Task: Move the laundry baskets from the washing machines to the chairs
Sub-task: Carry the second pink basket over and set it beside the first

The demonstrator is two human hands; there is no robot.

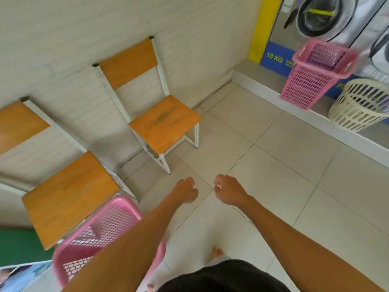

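Both hands' fingers curled, empty; pink basket (317,72), white basket (362,104) well apart.

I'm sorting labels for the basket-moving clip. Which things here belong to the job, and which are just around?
Part of the job:
pink basket by the washers
white basket
pink basket near the person
far chair
near chair
washing machine

Just around:
green mat
printed sheet

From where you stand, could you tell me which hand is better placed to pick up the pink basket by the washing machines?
The right hand, probably. The pink basket stands on the ledge at upper right, on that hand's side. The left hand is beside it but slightly farther off. Both hands are loosely closed and hold nothing.
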